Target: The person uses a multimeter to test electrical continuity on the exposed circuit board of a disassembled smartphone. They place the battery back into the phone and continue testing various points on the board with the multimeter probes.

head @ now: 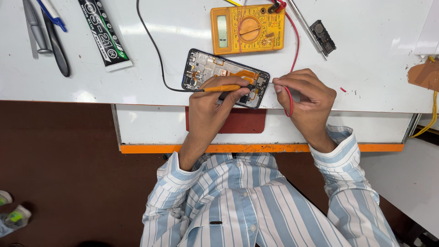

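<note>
White tabletop (91,87) seen from above, brown floor below. Opened phone (225,77) laid flat at tabletop's near edge, yellow meter (248,29) just beyond it. Left hand (211,106) closed on orange-handled probe (222,88), tip set on phone's board. Right hand (305,97) pinched on second probe with red lead (290,98), just beside phone's right end. Judged best: tips kept steady, neighbouring contacts not bridged. Glue tube (104,33) well apart.

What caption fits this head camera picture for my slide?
Left hand and right hand press probes onto an opened phone beside a yellow multimeter.
</note>
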A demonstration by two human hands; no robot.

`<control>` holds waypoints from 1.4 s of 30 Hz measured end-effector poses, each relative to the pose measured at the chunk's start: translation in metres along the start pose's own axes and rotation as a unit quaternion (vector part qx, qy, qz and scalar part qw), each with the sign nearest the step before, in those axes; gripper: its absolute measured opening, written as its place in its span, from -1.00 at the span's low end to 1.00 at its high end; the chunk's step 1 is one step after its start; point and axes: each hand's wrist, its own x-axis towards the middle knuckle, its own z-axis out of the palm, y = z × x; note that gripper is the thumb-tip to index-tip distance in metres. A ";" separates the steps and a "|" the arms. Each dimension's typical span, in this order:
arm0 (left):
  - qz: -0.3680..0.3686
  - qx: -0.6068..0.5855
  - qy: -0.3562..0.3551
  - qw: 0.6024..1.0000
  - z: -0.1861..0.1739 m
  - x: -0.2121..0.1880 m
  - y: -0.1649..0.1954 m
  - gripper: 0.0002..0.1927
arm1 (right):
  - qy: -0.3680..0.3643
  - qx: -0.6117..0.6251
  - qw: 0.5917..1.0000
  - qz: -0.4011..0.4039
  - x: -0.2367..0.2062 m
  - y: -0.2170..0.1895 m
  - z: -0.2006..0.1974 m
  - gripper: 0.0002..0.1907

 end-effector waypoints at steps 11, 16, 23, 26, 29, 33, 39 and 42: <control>-0.012 -0.007 -0.006 1.000 -0.005 0.004 0.003 -0.84 | 0.001 0.003 1.000 0.003 0.006 -0.004 0.000 -0.73; -0.013 -0.005 -0.012 1.000 -0.005 0.006 0.004 -0.83 | 0.000 -0.001 1.000 0.006 0.007 -0.005 0.000 -0.73; 0.013 0.029 -0.008 0.999 -0.006 0.008 0.006 -0.84 | -0.005 -0.034 0.999 -0.008 0.012 -0.009 0.001 -0.75; 0.030 0.026 -0.010 0.999 -0.007 0.010 0.007 -0.84 | -0.016 -0.064 0.998 -0.014 0.014 -0.011 0.001 -0.76; 0.032 0.020 -0.012 0.999 -0.009 0.010 0.008 -0.83 | -0.023 -0.065 0.998 -0.006 0.015 -0.014 0.000 -0.76; 0.035 0.024 -0.014 0.999 -0.010 0.011 0.011 -0.82 | -0.032 -0.073 0.997 -0.008 0.016 -0.019 0.000 -0.75; 0.042 0.026 -0.019 0.999 -0.016 0.018 0.015 -0.80 | -0.024 -0.082 0.996 -0.014 0.022 -0.022 0.000 -0.73; 0.046 0.026 -0.020 0.998 -0.018 0.020 0.017 -0.80 | -0.022 -0.080 0.996 -0.018 0.025 -0.023 0.000 -0.72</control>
